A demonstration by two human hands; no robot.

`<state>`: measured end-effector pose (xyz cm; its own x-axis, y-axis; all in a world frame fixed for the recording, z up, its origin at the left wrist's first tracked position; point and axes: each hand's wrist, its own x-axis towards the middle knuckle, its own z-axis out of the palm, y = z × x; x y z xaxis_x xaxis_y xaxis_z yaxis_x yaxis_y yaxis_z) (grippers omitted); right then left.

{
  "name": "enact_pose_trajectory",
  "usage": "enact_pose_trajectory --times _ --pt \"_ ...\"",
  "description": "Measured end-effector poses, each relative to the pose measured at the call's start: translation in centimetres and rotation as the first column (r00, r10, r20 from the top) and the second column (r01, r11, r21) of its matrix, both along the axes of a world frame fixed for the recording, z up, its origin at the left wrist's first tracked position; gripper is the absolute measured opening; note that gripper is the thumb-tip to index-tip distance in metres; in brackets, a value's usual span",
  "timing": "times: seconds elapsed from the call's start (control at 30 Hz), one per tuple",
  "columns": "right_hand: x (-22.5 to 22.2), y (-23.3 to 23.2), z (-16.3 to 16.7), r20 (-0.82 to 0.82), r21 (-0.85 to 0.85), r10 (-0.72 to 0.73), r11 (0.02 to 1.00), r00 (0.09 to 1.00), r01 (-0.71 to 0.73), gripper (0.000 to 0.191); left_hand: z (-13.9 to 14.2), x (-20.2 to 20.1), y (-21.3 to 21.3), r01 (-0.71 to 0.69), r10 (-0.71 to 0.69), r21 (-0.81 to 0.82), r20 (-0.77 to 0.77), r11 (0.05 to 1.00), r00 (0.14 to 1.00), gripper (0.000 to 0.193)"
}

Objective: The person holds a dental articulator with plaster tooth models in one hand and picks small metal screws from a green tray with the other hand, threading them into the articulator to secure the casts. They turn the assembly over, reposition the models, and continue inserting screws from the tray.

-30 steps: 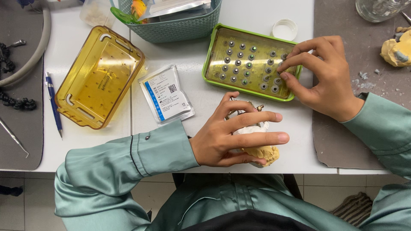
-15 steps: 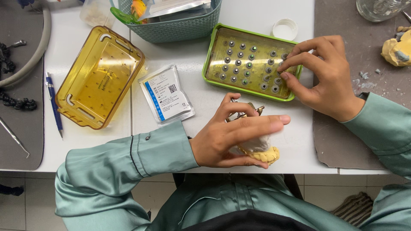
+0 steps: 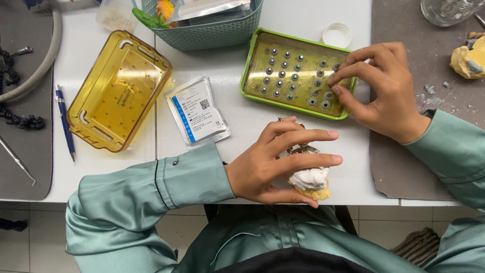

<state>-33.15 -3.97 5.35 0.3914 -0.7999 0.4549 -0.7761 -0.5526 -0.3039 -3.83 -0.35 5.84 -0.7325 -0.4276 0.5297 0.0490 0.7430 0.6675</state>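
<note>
Hands working a dental cast and a bur tray on the bench.

The left hand (image 3: pixel 275 164) is gripping the white-and-yellow dental cast (image 3: pixel 310 182) at the bench (image 3: pixel 262 129) edge; the right hand (image 3: pixel 384 93) is pinching at the green tray (image 3: pixel 295 73).

On the white bench (image 3: pixel 252 126), the green-rimmed tray of small metal burs (image 3: pixel 295 73) lies at the middle rear, with the right hand (image 3: pixel 384 91) resting on its right end. Left of the tray lies a flat white sachet (image 3: pixel 198 111), and further left the amber plastic lid (image 3: pixel 118 91). A blue pen (image 3: pixel 64 121) lies left of the lid. Behind them stands a teal mesh basket (image 3: pixel 202 28). At the front edge, the left hand (image 3: pixel 275 162) covers a white-and-yellow plaster dental cast (image 3: pixel 309 182). A grey mat (image 3: pixel 404 151) lies under the right wrist.
</note>
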Motion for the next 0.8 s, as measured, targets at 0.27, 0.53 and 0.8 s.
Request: enact_pose_trajectory --times 0.27,0.53,0.8 --pt "0.06 -0.01 0.15 -0.002 0.001 0.005 1.0 1.0 -0.005 0.015 0.1 0.49 -0.16 0.013 -0.007 0.107 -0.053 0.994 0.999 0.078" --pt "0.04 0.01 0.1 -0.002 0.012 0.0 1.0 1.0 0.0 0.015 0.37 0.55 0.45 -0.024 0.093 0.426 -0.141 0.904 0.986 0.073" --pt "-0.19 0.04 -0.06 -0.009 0.01 0.003 1.0 1.0 -0.002 0.015 -0.16 -0.07 0.67 0.175 0.053 0.759 -0.266 0.627 0.963 0.078"
